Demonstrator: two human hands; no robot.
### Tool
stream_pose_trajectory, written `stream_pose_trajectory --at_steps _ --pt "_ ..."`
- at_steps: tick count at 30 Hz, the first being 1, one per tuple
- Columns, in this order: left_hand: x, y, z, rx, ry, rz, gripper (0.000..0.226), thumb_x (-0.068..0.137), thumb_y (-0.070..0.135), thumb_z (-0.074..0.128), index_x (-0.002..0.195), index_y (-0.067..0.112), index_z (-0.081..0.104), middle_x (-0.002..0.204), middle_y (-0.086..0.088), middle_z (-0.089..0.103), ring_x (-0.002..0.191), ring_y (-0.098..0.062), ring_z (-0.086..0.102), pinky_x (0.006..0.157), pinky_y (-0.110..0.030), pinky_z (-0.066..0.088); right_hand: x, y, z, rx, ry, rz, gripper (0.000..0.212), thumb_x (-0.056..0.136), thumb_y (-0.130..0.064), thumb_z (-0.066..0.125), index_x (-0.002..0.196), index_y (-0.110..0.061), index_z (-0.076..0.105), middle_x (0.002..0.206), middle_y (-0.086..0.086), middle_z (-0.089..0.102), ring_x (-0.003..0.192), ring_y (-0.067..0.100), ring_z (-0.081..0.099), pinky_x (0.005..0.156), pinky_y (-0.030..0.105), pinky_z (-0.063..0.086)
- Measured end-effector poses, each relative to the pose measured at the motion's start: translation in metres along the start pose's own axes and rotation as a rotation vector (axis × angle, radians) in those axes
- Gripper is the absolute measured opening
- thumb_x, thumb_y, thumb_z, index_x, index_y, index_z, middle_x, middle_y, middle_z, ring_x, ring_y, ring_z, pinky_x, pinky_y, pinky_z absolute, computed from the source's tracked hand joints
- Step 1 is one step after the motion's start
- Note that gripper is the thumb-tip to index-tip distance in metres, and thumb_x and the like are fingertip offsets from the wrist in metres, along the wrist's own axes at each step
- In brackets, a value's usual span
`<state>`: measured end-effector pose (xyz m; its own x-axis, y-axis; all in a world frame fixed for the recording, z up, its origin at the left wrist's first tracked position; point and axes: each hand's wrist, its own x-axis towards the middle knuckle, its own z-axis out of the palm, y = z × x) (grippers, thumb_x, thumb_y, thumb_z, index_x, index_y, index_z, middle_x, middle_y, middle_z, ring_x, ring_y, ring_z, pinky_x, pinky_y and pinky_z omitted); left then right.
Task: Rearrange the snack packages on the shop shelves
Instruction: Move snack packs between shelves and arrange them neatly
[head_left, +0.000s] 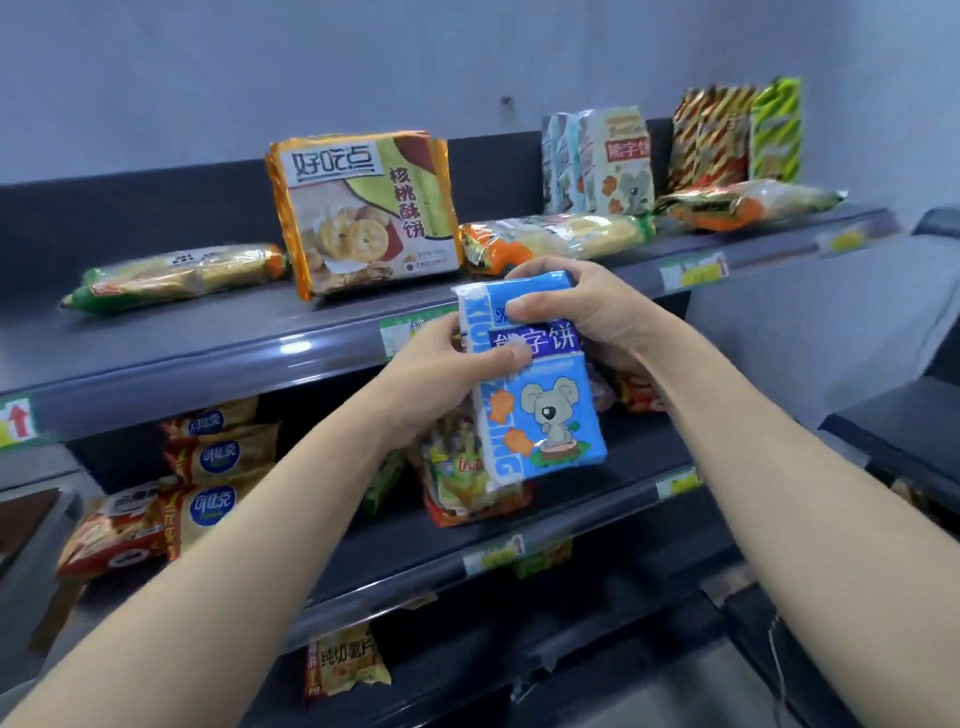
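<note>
- Shelving (779, 530): three tiers are in view. Judged status: rearrangement partly done, with one pack in transit and several lying loose.
- Top shelf (182, 343): holds the most stock.
  - At the right rear a row of upright koala packs (602, 161) stands in order. Beside it stand striped packs (717, 135) and a green pack (776, 130).
  - Three long packs lie flat on their sides, at the left (176, 275), the centre (556, 239) and the right (748, 200). None is faced forward, so they likely remain to be sorted.
  - An orange biscuit pack (371, 213) stands upright between the left and centre long packs.
- Middle shelf (613, 457): yellow bags (218, 467) are heaped unevenly at the left. A red-edged bag (467, 493) sits at the centre, partly hidden behind the held pack. This tier looks untidy.
- Lowest tier: only one yellow bag (345, 662) shows. The rest is too dark to report.
- Blue koala pack (540, 395): on no shelf, held upright in the air in front of the top shelf's edge. Its print matches the upright row, so that row is its probable place. It is not yet placed.
- Left hand (436, 374): grips the pack's left edge, thumb on the front.
- Right hand (582, 306): grips the pack's top, fingers curled over it.
</note>
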<state>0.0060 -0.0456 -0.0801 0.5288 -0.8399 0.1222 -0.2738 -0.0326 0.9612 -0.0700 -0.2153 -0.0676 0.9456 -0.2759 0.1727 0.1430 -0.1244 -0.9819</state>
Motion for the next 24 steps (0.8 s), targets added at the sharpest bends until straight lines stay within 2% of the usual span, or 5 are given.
stream_pose_trajectory --at_steps 6,9,15,20,24 --pt "0.062 0.067 0.043 -0.056 0.141 0.163 0.028 0.081 0.014 0.072 0.105 0.006 0.06 0.079 0.0 0.075 0.069 -0.013 0.072 0.053 -0.021 0.054 0.013 -0.06 -0.068 0.051 0.112 -0.189 0.067 0.058 -0.023 0.082 0.115 -0.005 0.052 0.095 0.01 0.071 0.08 0.025 0.071 0.066 0.036 0.058" --pt "0.101 0.096 0.06 0.014 0.259 0.258 0.037 0.079 0.017 0.074 0.11 0.005 0.058 0.091 -0.003 0.072 0.074 -0.013 0.072 0.056 -0.024 0.056 0.024 -0.077 -0.102 0.015 0.173 -0.259 0.073 0.06 -0.03 0.08 0.121 -0.001 0.052 0.109 0.015 0.069 0.093 0.029 0.069 0.08 0.042 0.056" --pt "0.182 0.127 0.093 0.044 0.444 0.401 0.04 0.079 0.023 0.074 0.109 0.01 0.051 0.1 0.0 0.066 0.089 -0.012 0.067 0.076 -0.028 0.056 0.042 -0.071 -0.18 -0.054 0.088 -0.182 0.026 0.091 -0.028 0.058 0.111 -0.011 0.059 0.098 0.002 0.074 0.089 0.017 0.071 0.066 0.027 0.057" --pt "0.236 0.122 0.117 0.062 0.438 0.345 0.039 0.08 0.021 0.073 0.11 0.008 0.051 0.101 -0.003 0.066 0.091 -0.015 0.066 0.078 -0.03 0.056 0.064 -0.05 -0.225 -0.074 0.143 -0.185 0.027 0.093 -0.021 0.057 0.117 -0.009 0.056 0.111 0.011 0.068 0.1 0.027 0.068 0.084 0.043 0.055" --pt "0.26 0.109 0.125 -0.006 0.382 0.264 0.026 0.083 0.02 0.07 0.102 0.007 0.057 0.097 -0.006 0.067 0.092 -0.023 0.067 0.082 -0.038 0.057 0.079 -0.04 -0.244 -0.086 0.218 -0.158 0.012 0.089 -0.017 0.063 0.1 -0.015 0.059 0.097 0.007 0.07 0.089 0.025 0.07 0.073 0.039 0.058"
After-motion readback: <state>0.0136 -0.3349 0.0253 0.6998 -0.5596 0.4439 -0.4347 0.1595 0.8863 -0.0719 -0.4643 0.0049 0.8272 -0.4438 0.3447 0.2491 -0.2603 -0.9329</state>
